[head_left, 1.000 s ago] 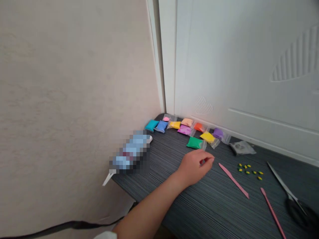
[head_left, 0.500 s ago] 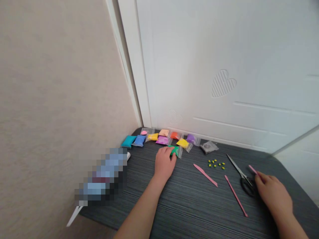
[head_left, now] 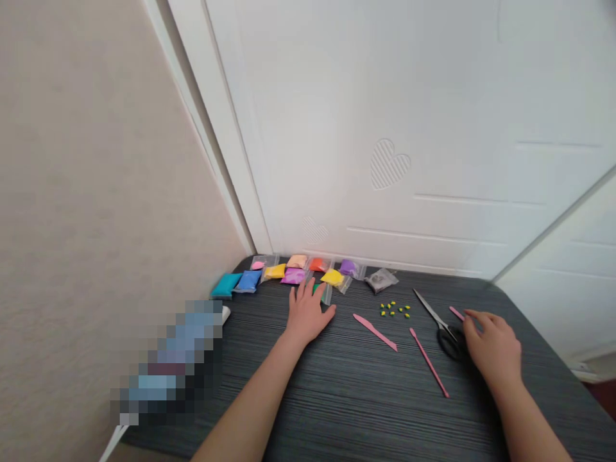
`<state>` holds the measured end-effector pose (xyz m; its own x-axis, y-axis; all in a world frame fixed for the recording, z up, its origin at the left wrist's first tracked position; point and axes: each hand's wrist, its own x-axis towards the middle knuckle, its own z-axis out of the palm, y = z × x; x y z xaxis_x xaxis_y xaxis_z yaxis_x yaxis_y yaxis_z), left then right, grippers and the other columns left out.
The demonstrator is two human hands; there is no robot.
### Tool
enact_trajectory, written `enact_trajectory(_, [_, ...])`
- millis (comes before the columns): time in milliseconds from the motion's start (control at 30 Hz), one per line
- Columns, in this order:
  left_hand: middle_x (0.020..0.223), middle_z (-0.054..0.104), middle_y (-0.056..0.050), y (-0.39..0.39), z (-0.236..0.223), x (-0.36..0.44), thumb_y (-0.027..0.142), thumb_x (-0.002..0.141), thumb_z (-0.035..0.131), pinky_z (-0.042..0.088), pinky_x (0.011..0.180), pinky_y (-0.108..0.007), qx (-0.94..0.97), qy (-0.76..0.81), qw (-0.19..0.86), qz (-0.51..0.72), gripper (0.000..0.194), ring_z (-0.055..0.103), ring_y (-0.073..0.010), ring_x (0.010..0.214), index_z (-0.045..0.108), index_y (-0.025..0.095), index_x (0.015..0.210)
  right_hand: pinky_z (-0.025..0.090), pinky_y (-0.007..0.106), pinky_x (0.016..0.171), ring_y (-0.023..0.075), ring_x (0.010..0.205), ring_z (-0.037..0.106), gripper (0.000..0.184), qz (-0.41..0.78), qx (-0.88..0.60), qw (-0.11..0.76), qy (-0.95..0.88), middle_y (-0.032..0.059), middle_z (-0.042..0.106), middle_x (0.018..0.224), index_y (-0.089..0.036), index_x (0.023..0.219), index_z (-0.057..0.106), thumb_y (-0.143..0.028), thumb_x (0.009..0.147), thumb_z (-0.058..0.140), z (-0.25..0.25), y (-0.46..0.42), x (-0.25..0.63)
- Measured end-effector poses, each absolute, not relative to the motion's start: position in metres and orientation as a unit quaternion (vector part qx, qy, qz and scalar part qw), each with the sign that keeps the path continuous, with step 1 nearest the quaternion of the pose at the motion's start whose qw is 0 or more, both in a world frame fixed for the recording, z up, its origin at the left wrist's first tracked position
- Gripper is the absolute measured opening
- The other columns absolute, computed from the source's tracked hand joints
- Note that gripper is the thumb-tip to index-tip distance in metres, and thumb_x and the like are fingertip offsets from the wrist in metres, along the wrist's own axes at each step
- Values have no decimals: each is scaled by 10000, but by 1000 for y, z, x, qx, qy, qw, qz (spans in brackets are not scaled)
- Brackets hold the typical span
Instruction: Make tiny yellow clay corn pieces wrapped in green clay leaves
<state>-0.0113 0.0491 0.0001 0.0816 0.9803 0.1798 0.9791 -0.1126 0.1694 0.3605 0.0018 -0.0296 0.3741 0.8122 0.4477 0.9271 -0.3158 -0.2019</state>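
My left hand (head_left: pixel 308 314) rests on the table with its fingers spread over a small bag of green clay (head_left: pixel 327 294), partly covering it. My right hand (head_left: pixel 494 350) is curled round a pink clay tool (head_left: pixel 456 312); only the tool's far end shows, the rest is hidden beneath the fingers. Scissors (head_left: pixel 436 321) with black handles lie just left of that hand. Further left are a thin pink clay tool (head_left: pixel 429 362) and a pink plastic knife (head_left: pixel 375 332). Several tiny yellow-and-green pieces (head_left: pixel 392 313) lie beyond them.
Bags of coloured clay line the table's back edge, from a teal bag (head_left: pixel 226 285) to a grey bag (head_left: pixel 382 280). A blurred-out device (head_left: pixel 176 359) with a white cable stands at the left by the wall (head_left: pixel 96 224). A white door (head_left: pixel 337 128) rises behind the table.
The camera view has turned to the right, so everything sits further left. My left hand's fingers have spread apart over the green bag. My right hand stays at the pink clay tool.
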Motion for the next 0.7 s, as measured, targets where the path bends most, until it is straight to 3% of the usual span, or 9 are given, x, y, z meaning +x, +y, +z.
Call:
enact_trajectory(167, [1378,315,-67,67,11,17,502,758,453,128,1026,-469,766,630,-48,123,547,202,-288,1276,378,272,1249,407,356,743,230,900,521,281,-149,-779,259,-551,55,575,966,-238,934,629,-345,788,414,-28,4,353])
enact_trajectory(267, [1294,409,-108,79,11,33,517,746,466,211,982,-470,753,646,-42,116,551,300,-306,1212,415,234,1216,398,353,758,223,893,514,271,-147,-766,287,-556,61,574,952,-221,919,634,-326,781,426,-29,5,353])
enact_trajectory(500, [1060,543,-120,88,8,41,338,818,417,343,864,-373,744,658,-34,112,309,480,-252,1021,527,163,1047,387,366,754,236,875,509,280,-136,-741,321,-574,82,575,917,-194,889,643,-319,774,421,-29,8,354])
enact_trajectory(700, [1092,520,-136,91,11,39,402,803,447,374,832,-386,753,653,-26,80,375,495,-258,1002,485,170,1096,380,363,765,232,879,505,284,-123,-744,334,-565,83,574,928,-194,889,644,-318,777,414,-31,10,354])
